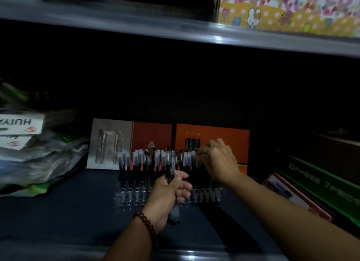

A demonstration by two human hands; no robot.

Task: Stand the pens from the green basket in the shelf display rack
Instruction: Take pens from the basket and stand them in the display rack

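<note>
A clear plastic display rack [134,196] stands on the dark shelf with several black pens with translucent caps [140,161] upright in it. My left hand [167,194], with a bead bracelet on its wrist, grips a bundle of pens [174,214] in front of the rack's middle. My right hand [218,161] is over the rack's right end and pinches the top of a pen [196,159] there. The green basket is out of view.
Orange and grey pen gift boxes [212,136] lean behind the rack. Plastic bags and white boxes [29,143] pile up at the left. Green and red boxes [321,184] lie at the right. An upper shelf [175,30] carries a colourful ruler box [288,9].
</note>
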